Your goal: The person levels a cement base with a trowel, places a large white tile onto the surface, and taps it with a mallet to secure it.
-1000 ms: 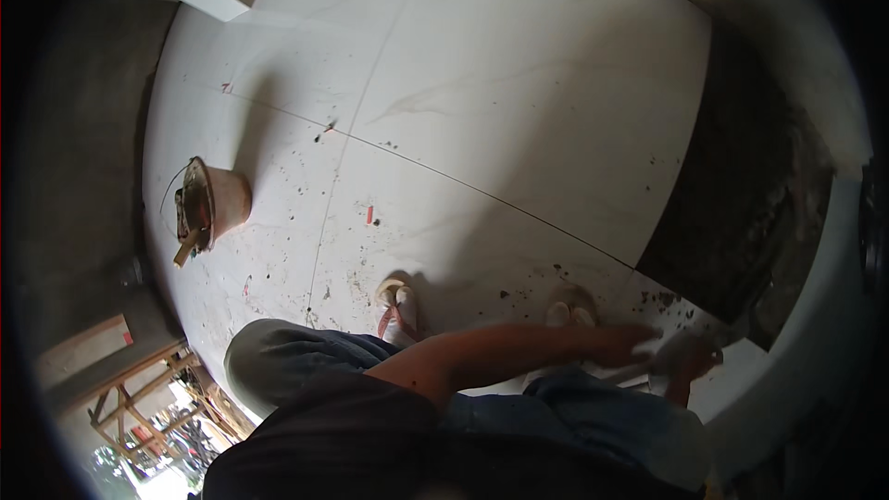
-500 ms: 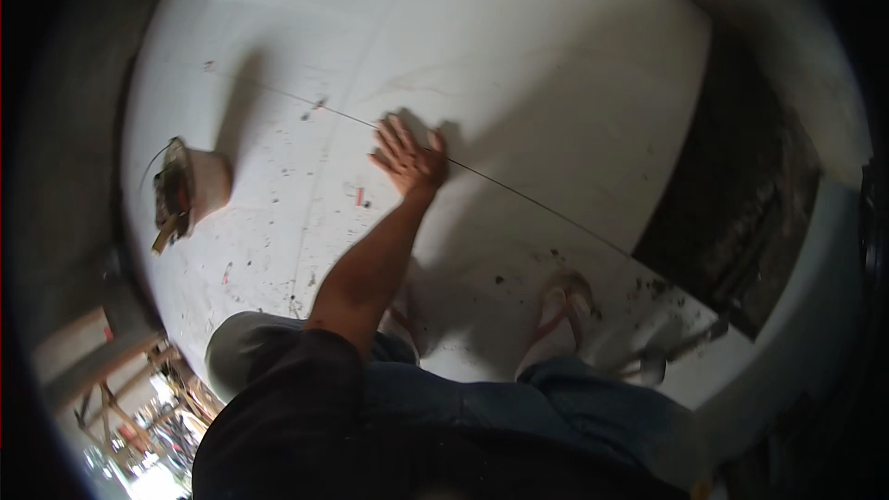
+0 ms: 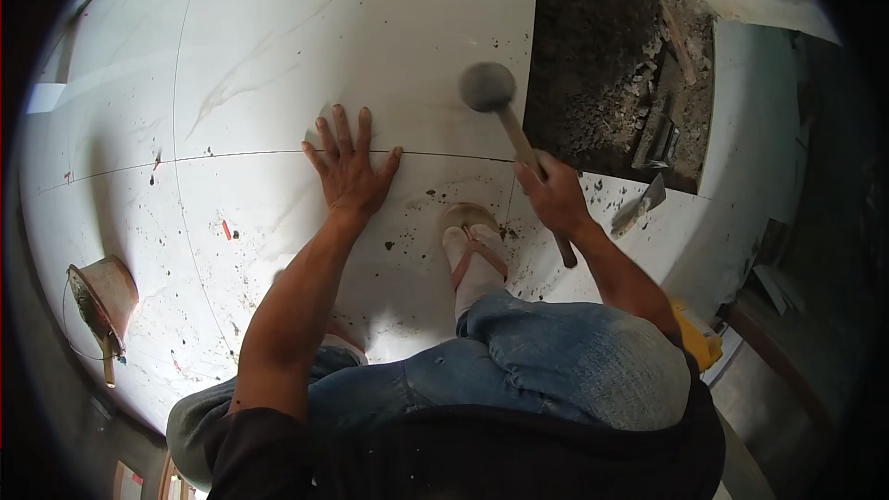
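Observation:
My left hand lies flat with spread fingers on a large white floor tile, across the dark joint between tiles. In my right hand is a rubber mallet, its wooden handle gripped partway along. The mallet's dark round head is above the tile, near the edge of the untiled patch. It is slightly blurred. A trowel rests on the tile to the right of my right hand.
An untiled patch of dark rubble opens at the upper right, with scraps along it. A bucket with a wooden handle sticking out stands at left. Mortar crumbs and a small red piece dot the tiles. Something yellow is beside my right knee.
The view has swung toward the right. My right hand, out of sight before, now shows with the rubber mallet. My left hand remains spread on the tile joint.

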The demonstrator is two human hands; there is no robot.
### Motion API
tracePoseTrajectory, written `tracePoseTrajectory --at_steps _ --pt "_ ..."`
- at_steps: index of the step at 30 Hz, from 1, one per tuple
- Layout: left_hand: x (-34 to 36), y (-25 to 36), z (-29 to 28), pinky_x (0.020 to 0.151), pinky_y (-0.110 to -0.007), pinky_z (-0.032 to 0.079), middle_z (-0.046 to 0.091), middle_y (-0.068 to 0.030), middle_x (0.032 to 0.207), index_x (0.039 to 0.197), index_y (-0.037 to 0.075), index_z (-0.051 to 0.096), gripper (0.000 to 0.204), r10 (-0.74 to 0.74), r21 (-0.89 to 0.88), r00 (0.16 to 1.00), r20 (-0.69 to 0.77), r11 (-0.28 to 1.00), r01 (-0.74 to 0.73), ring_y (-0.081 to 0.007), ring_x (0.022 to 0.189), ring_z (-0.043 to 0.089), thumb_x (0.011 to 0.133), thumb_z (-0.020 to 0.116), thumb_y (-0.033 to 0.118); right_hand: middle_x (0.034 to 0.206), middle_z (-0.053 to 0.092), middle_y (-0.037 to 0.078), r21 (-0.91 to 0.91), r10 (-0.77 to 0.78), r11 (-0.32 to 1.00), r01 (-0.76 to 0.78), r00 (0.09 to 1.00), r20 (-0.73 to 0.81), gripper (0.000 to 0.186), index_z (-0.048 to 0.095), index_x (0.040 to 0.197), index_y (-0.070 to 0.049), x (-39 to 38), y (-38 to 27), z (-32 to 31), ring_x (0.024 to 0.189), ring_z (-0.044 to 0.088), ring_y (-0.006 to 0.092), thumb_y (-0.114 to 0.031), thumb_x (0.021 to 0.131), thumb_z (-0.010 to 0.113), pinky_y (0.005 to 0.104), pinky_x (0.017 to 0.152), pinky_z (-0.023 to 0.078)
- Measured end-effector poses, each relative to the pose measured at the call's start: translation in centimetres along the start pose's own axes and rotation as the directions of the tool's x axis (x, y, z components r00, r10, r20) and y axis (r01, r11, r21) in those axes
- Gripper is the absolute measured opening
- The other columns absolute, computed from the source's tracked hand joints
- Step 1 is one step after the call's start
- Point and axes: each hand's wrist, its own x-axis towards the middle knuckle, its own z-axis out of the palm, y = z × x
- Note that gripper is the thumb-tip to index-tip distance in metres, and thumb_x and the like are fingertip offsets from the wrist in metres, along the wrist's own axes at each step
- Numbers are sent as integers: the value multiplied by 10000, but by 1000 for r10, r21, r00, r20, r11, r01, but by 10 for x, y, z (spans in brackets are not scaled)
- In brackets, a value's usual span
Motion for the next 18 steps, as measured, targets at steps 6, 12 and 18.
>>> tracePoseTrajectory --at_steps 6,12,18 --pt "1 0 -8 1089 -631 -79 -15 -103 1575 1509 221 134 787 -56 -10 996 76 998 57 -343 1436 -106 892 393 636 652 590 134 -64 -186 979 195 975 125 424 552 990 1 32 -30 22 612 616 247 -419 949 509 369 584 470" --pt "5 2 -14 1076 -650 -67 -13 -129 1572 1513 203 120 810 -83 -15 984 158 996 87 -342 1439 -103 892 427 624 604 571 177 -102 -193 973 205 974 119 430 498 895 -7 31 -19 29 583 625 366 -428 971 451 423 562 473" --pt "8 4 -19 1075 -647 -92 -43 -115 1574 1515 223 94 800 -99 -37 969 227 993 110 -334 1434 -137 898 387 640 589 561 173 -127 -142 980 154 985 99 433 491 895 1 37 -20 29 577 623 367 -423 972 453 411 533 462"
